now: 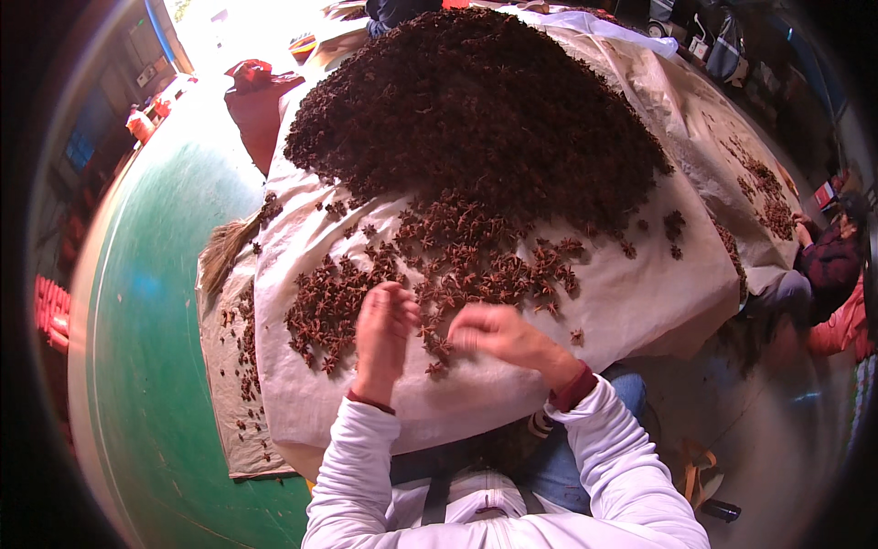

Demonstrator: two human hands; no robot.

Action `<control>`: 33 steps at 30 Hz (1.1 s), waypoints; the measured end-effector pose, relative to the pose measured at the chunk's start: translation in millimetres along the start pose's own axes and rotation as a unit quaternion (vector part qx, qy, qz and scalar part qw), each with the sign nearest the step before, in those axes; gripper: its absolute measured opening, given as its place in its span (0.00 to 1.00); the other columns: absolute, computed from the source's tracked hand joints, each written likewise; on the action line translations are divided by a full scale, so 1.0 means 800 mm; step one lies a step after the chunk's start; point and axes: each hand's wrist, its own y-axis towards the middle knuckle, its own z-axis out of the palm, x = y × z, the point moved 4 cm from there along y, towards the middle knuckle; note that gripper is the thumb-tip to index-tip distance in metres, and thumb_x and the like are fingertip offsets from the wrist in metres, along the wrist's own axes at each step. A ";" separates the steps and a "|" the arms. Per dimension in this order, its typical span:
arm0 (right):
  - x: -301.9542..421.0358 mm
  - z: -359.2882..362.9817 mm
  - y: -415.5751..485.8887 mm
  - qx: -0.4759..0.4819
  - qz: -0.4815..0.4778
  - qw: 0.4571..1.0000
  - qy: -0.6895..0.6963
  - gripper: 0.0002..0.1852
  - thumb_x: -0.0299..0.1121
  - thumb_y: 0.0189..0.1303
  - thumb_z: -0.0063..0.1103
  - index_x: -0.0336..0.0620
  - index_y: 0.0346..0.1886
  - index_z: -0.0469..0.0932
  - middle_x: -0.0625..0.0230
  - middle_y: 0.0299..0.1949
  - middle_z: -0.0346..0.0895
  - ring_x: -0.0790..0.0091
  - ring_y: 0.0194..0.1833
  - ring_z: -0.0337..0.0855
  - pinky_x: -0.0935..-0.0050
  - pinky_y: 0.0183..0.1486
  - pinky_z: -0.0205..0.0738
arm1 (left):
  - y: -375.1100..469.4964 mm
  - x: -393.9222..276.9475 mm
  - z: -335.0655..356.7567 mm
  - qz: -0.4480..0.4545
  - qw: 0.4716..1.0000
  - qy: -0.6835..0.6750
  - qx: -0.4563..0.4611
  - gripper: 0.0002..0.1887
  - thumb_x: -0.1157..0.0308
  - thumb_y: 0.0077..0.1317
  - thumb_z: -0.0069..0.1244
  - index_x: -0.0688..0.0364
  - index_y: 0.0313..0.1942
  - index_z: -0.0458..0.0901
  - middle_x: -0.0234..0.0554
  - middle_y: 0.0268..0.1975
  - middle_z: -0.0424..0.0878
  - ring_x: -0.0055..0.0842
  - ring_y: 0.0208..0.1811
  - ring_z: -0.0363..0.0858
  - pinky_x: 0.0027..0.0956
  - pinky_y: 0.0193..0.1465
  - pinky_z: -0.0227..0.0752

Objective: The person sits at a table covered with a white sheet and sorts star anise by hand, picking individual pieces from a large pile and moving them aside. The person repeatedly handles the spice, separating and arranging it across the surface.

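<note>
A large dark heap of star anise (473, 110) rises on a pale cloth (473, 405) in front of me. Looser star anise pods (473, 267) spread from its foot towards me. My left hand (385, 329) is over the right edge of a cluster of pods (326, 309), its fingers curled; whether anything is in them is hidden. To its right, my right hand (504, 336) is blurred, palm down, near the front of the loose pods, fingertips pointing left. I cannot tell if it holds a pod. A single pod (577, 336) lies apart on the cloth, right of that hand.
A straw broom (230, 247) lies at the cloth's left edge, above a lower sheet with scattered pods (233, 412). A dark red sack (257, 110) stands at the back left. Another person (830, 261) sits at the far right beside more pods.
</note>
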 end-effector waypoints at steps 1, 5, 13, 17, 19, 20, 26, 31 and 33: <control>0.002 0.014 -0.007 0.157 0.004 0.986 -0.049 0.12 0.29 0.66 0.62 0.39 0.51 0.81 0.66 0.44 0.83 0.73 0.45 0.82 0.73 0.51 0.76 | 0.012 -0.007 -0.017 0.017 0.997 0.004 -0.078 0.15 0.65 0.79 0.38 0.64 0.57 0.73 0.45 0.48 0.81 0.27 0.44 0.82 0.30 0.46 0.78; 0.011 0.000 0.007 -0.051 -0.160 0.961 -0.218 0.15 0.26 0.63 0.62 0.41 0.54 0.81 0.57 0.48 0.83 0.60 0.49 0.84 0.66 0.53 0.78 | 0.049 -0.023 -0.022 0.192 0.790 0.578 -0.073 0.15 0.79 0.63 0.52 0.56 0.49 0.83 0.42 0.49 0.80 0.31 0.50 0.78 0.32 0.56 0.72; -0.027 -0.037 0.046 -0.260 -0.130 0.864 -0.411 0.19 0.24 0.58 0.63 0.42 0.54 0.79 0.60 0.49 0.77 0.54 0.52 0.75 0.60 0.56 0.74 | 0.096 0.013 0.011 0.165 0.555 0.803 0.142 0.09 0.73 0.57 0.58 0.55 0.39 0.86 0.42 0.43 0.80 0.40 0.48 0.78 0.39 0.53 0.73; -0.018 -0.042 0.048 -0.283 -0.153 0.853 -0.411 0.16 0.23 0.58 0.62 0.41 0.51 0.80 0.60 0.48 0.78 0.54 0.52 0.76 0.60 0.56 0.74 | 0.084 -0.014 -0.009 0.187 0.679 0.703 0.099 0.09 0.79 0.64 0.53 0.57 0.41 0.86 0.39 0.38 0.86 0.32 0.39 0.85 0.32 0.42 0.77; -0.011 -0.035 0.057 -0.279 -0.193 0.844 -0.415 0.16 0.23 0.58 0.61 0.40 0.51 0.80 0.59 0.47 0.78 0.55 0.51 0.77 0.60 0.56 0.74 | 0.077 -0.014 -0.022 0.113 0.788 0.601 0.070 0.09 0.80 0.66 0.52 0.58 0.43 0.86 0.35 0.38 0.86 0.24 0.37 0.84 0.28 0.40 0.76; -0.010 -0.028 0.062 -0.264 -0.201 0.861 -0.386 0.15 0.22 0.59 0.60 0.40 0.51 0.80 0.58 0.46 0.79 0.55 0.51 0.78 0.61 0.55 0.74 | 0.073 -0.014 -0.025 0.082 0.822 0.560 0.064 0.10 0.81 0.67 0.51 0.59 0.44 0.86 0.34 0.38 0.86 0.20 0.36 0.84 0.25 0.39 0.76; -0.013 -0.019 0.073 -0.279 -0.198 0.865 -0.368 0.14 0.19 0.58 0.58 0.40 0.48 0.80 0.60 0.45 0.80 0.53 0.49 0.78 0.61 0.54 0.75 | 0.060 -0.027 -0.021 0.155 0.804 0.574 0.030 0.08 0.79 0.66 0.55 0.62 0.44 0.84 0.34 0.39 0.83 0.17 0.37 0.81 0.24 0.39 0.75; -0.020 -0.027 0.067 -0.279 -0.198 0.869 -0.358 0.13 0.19 0.57 0.59 0.40 0.47 0.80 0.60 0.44 0.80 0.55 0.48 0.78 0.62 0.53 0.75 | 0.057 -0.008 -0.012 0.162 0.609 0.758 0.169 0.13 0.73 0.62 0.57 0.58 0.48 0.82 0.46 0.41 0.81 0.41 0.41 0.82 0.39 0.45 0.78; -0.024 -0.026 0.064 -0.279 -0.186 0.867 -0.369 0.13 0.20 0.58 0.60 0.40 0.46 0.80 0.60 0.44 0.80 0.55 0.48 0.78 0.62 0.53 0.75 | 0.059 -0.002 -0.016 0.121 0.604 0.773 0.154 0.12 0.73 0.62 0.55 0.58 0.47 0.81 0.44 0.42 0.81 0.41 0.44 0.81 0.39 0.48 0.77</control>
